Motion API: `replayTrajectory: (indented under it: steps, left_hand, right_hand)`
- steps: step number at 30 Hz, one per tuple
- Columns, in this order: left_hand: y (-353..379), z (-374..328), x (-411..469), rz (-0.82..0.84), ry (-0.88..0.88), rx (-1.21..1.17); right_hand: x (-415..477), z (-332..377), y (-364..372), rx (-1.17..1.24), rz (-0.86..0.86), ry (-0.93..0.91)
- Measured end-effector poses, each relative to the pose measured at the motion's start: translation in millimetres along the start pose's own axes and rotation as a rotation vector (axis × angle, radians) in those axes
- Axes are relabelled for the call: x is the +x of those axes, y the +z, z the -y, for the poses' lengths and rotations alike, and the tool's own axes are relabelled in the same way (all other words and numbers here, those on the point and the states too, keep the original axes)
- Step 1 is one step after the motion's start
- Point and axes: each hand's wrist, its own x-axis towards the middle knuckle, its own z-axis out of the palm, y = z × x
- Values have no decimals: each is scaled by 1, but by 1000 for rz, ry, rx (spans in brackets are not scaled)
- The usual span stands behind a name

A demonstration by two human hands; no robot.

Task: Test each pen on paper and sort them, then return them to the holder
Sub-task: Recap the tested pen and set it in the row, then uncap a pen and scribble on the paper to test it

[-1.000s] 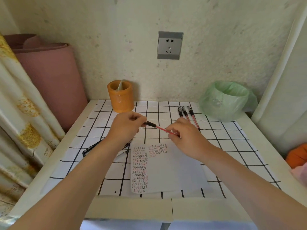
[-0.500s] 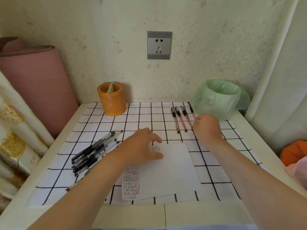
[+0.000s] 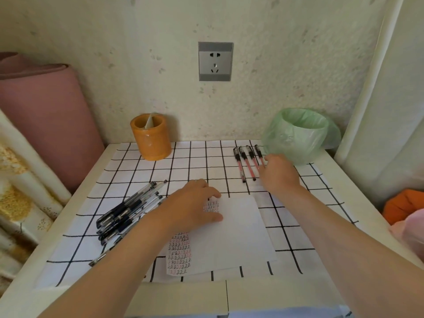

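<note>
1. The gridded cloth (image 3: 190, 161) covers most of the table (image 3: 332, 161); a bare strip of table edge shows along the near side, and the wall closes off the far side at 12 o'clock
2. To my left, at about 9 o'clock, a curtain (image 3: 20, 203) and a rolled pink mat (image 3: 46, 125) crowd the table edge, so there is little room that way
3. The widest open stretch of cloth lies between the orange holder (image 3: 151, 137) at 11 o'clock and the red pens (image 3: 246, 161) at 1 o'clock
4. A bin lined with a green bag (image 3: 300, 134) stands at the far right corner, just beside the red pens
5. My left hand (image 3: 195, 207) lies flat and relaxed on the upper left part of the paper (image 3: 231, 235), fingers spread, grasping nothing
6. The pile of black pens (image 3: 128, 212) lies just beside that hand at its 9 o'clock, touching or nearly touching my wrist
7. My right hand (image 3: 278, 173) rests with loosely curled fingers on the lower ends of the rightmost red pens; I cannot tell whether it grips one
8. Four red pens lie side by side, caps toward 12 o'clock, the left two clear of my hand
9. The holder stands upright, well apart from both hands, with only a pale pointed piece showing inside
</note>
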Motion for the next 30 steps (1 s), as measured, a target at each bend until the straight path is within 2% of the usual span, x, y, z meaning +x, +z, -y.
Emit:
replayTrajectory:
  steps: [5,9,13,18,23,26,30]
  left_hand:
    - [-16,9,-13,-151,-30,-8]
    - [-35,28,-33,-241,-142,13]
    - [-51,55,-57,-270,-260,30]
    - [-62,79,-89,-180,-371,41]
    - [-69,87,-110,-21,-379,39]
    - [-68,89,-117,38,-388,5]
    - [-66,89,-118,79,-397,47]
  right_hand:
    - [-13,39,-10,69,11,-171]
    - [-42,83,-14,131,184,-401]
    - [-68,123,-5,141,277,-593]
    - [-89,157,10,118,326,-742]
    - [-103,176,24,56,372,-881]
    - [-107,181,33,-45,341,-959]
    - [-110,183,40,-19,269,-969]
